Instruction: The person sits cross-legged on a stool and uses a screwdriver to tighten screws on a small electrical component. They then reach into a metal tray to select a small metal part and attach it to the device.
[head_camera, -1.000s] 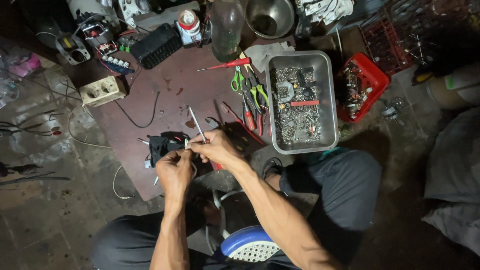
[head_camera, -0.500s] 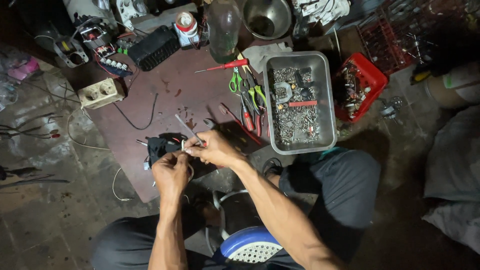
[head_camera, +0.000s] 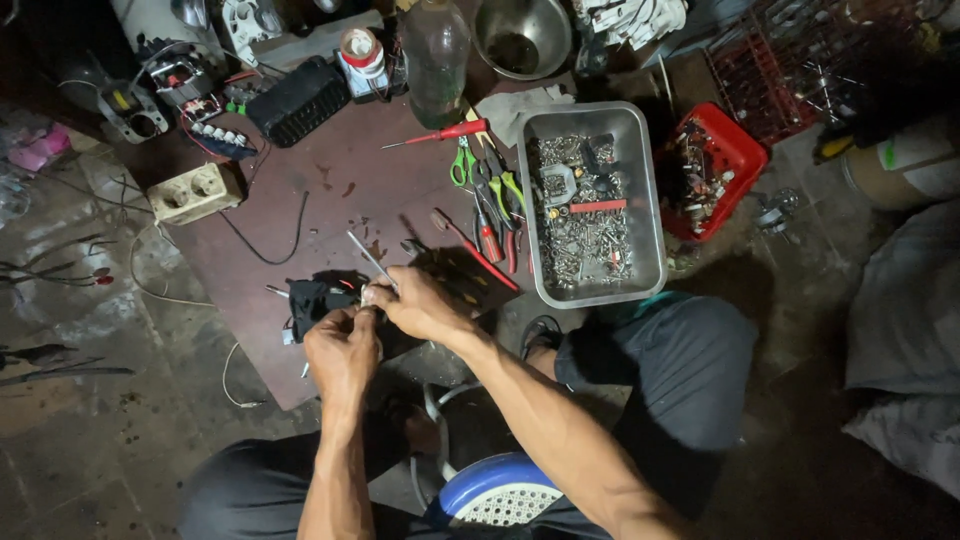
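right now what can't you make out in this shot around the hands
Head view only:
- What the left hand and right hand pinch between them: too small, covered by fingertips.
- Black part under the hands: its near side is hidden by the left hand.
- Thin metal tool: its lower end is lost in the right hand.
- Contents of the grey tray: a jumble of small metal bits, too small to sort.

A dim, stained concrete floor (head_camera: 110, 440) is seen left of the hands. A reddish-brown board (head_camera: 330, 180) is laid on it ahead of them, under weak light.
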